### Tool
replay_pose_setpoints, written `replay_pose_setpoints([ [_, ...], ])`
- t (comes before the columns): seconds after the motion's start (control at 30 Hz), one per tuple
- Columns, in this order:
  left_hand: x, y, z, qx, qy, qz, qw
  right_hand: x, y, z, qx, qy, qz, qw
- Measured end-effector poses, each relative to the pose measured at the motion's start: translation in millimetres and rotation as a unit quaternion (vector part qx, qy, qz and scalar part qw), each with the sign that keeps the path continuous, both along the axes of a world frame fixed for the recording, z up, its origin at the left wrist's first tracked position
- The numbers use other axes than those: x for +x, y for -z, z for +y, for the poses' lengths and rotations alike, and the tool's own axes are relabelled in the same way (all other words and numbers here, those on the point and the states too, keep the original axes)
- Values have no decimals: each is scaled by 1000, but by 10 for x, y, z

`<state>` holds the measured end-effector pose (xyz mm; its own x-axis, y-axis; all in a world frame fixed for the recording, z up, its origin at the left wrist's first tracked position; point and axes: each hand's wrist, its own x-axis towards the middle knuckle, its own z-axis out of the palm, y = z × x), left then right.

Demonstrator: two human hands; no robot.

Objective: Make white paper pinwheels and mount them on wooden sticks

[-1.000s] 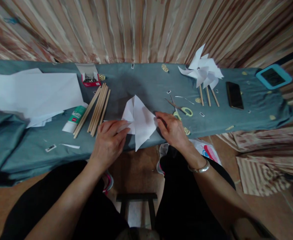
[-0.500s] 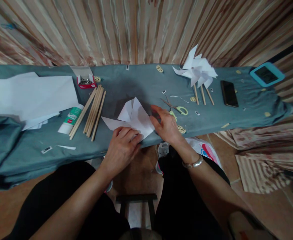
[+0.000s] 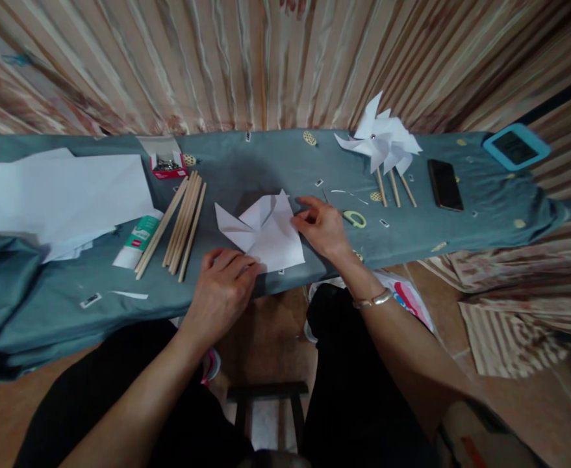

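Three white paper pinwheels (image 3: 381, 144), far edge, teal-clothed table (image 3: 285, 156); green-handled scissors (image 3: 359, 224), partly behind right hand (image 3: 325, 229) (fingers apart); winged white paper (image 3: 278, 240), near edge; left hand's (image 3: 227, 283) grip unclear.

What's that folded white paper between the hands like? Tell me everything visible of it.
The folded paper is plain white and looks thin, with creases and pointed flaps on its left and far sides. It lies near the front edge of the grey-green cloth. The left hand touches its near edge; the right hand meets its right side.
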<state>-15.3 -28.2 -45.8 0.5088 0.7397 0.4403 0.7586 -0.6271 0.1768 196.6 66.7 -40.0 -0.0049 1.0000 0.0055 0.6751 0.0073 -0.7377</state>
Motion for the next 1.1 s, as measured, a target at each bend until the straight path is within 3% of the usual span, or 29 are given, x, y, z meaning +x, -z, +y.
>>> replay_pose_setpoints([
  [0.2, -13, -3, -17, 12, 1, -15, 1000, 152, -26, -270, -26, 9, -30, 999],
  [0.43, 135, 40, -33, -12, 46, -6, 999, 315, -135, -561, 53, 16, -144, 988],
  [0.53, 125, 69, -25, -8, 54, -17, 998, 395, -178, -667, 77, -18, -101, 992],
  [0.67, 103, 97, -32, -3, 56, -41, 998, 411, -166, -746, 89, -151, 7, 984],
  [0.77, 104, 105, -33, -10, 48, -57, 997, 369, -123, -746, 72, -209, 46, 974],
  [0.9, 110, 97, -34, -23, 49, -54, 997, 310, -67, -709, 40, -232, 79, 969],
  [1.1, 105, 72, -61, -41, 46, -53, 997, 237, -30, -679, 16, -203, 166, 965],
])
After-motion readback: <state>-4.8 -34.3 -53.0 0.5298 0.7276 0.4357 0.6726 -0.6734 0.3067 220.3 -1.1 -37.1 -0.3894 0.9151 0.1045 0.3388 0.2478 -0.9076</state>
